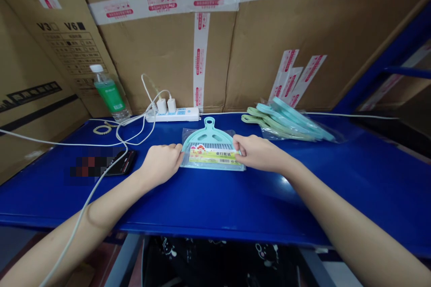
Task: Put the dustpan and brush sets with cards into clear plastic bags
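Observation:
A light-blue dustpan (209, 136) with a brush lies in a clear plastic bag on the blue table, its handle pointing away from me. Across its front sits a colourful printed label card (214, 154). My left hand (164, 161) is closed on the left edge of the bagged dustpan, fingers curled. At the opposite edge, my right hand (252, 151) pinches the bag and dustpan beside the label. Farther right, a pile of bagged dustpans (289, 119) in light blue and green lies with handles to the left.
A white power strip (173, 115) with two chargers stands against the cardboard wall (161, 54). White cables (101, 179) loop across the left side and over my left forearm. Also there are a bottle (111, 94), a beaded bracelet (102, 129) and a black flat item (123, 163).

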The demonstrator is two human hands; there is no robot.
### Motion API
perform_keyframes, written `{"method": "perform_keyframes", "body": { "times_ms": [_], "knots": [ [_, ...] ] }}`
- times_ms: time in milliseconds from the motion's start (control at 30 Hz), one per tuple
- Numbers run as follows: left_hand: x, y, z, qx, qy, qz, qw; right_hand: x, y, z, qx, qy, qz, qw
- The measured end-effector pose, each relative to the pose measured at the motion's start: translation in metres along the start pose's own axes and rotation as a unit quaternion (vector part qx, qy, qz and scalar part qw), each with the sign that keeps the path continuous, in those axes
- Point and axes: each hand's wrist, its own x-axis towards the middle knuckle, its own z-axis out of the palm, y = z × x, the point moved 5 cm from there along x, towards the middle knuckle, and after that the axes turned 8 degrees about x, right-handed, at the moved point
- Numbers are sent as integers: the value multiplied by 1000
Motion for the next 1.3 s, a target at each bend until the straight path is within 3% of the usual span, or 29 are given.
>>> {"method": "perform_keyframes", "body": {
  "times_ms": [400, 1067, 1300],
  "knots": [
    [0, 0, 2, -2, -51, -5, 999, 1, 1, 2, 19, -3, 11, 1000],
    [-1, 1, 5, 5, -44, -7, 999, 2, 0, 4, -2, 12, -13, 1000],
    [-1, 2, 4, 3, -39, -9, 999, 1, -3, 4, -6, -3, 10, 1000]
  ]
}}
